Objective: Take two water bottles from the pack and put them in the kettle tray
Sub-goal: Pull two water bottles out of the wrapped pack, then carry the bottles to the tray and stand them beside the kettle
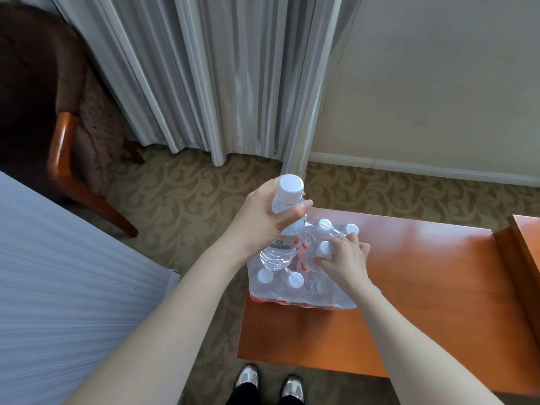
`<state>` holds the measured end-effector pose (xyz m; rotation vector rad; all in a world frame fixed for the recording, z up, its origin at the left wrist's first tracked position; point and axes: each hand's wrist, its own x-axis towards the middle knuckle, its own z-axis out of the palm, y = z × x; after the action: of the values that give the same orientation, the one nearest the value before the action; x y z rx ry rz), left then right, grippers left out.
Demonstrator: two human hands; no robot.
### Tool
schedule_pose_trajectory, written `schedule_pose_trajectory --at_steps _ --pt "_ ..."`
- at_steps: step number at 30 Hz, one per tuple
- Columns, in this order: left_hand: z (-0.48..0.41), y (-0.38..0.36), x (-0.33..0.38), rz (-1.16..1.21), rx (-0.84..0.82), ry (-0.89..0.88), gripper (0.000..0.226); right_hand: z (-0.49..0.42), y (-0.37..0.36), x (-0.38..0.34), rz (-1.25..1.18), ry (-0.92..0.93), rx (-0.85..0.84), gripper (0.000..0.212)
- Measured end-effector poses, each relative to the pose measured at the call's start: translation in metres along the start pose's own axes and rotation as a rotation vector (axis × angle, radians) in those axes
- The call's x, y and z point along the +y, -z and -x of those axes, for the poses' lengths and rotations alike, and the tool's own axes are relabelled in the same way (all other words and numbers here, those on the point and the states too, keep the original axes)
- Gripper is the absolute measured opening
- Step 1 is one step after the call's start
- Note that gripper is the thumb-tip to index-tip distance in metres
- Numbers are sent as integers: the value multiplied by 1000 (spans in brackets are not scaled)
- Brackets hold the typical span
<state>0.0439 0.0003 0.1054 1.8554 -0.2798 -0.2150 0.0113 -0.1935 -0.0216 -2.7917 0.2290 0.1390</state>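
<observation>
A shrink-wrapped pack of water bottles [295,290] with white caps sits at the left end of an orange wooden table [423,287]. My left hand [268,220] is closed around the upper part of one clear bottle [280,247], held upright above the pack, its white cap on top. My right hand [344,258] reaches into the pack and its fingers wrap the neck of a second bottle [323,249] that still stands among the others. No kettle tray is in view.
A raised wooden edge [523,258] stands at the table's right end. A bed with a white cover [58,287] lies to the left. A wooden chair [73,159] and grey curtains [219,83] stand behind, over patterned carpet.
</observation>
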Motion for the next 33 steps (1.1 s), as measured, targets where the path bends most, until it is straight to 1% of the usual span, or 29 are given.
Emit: schedule_pose_trajectory --at_steps 3,6,8,10,12,14,16,19,21,25,29,31,33 --pt "1 -1 2 2 -6 -1 27 8 20 0 -202 -23 69 39" --pt "2 -1 10 -13 -4 -9 25 17 56 -4 -416 -40 112 32" --pt "2 1 17 -17 0 -18 24 23 87 -11 -544 11 187 23" --pt "3 3 26 -15 9 -37 21 27 118 -20 -634 68 231 19" --pt "2 6 36 -16 18 -57 21 30 148 -30 -749 133 218 22" --pt "2 7 48 -11 19 -69 23 36 174 -41 -862 182 175 29" --pt "0 9 60 -4 20 -85 24 43 191 -49 -842 216 199 31" --pt "-2 9 80 12 -3 -125 25 53 209 -56 -754 263 305 22" --pt "-3 5 94 2 -14 -159 28 59 220 -58 -677 278 376 19" --pt "-8 -10 122 -51 -79 -217 31 75 247 -51 -578 237 452 21" --pt "-13 -36 152 -14 -154 -253 26 97 275 -28 -519 188 500 22" --pt "-13 -54 167 3 -201 -282 27 111 288 -13 -514 154 523 23" --pt "-12 -74 183 4 -250 -330 29 127 300 3 -495 117 564 28"
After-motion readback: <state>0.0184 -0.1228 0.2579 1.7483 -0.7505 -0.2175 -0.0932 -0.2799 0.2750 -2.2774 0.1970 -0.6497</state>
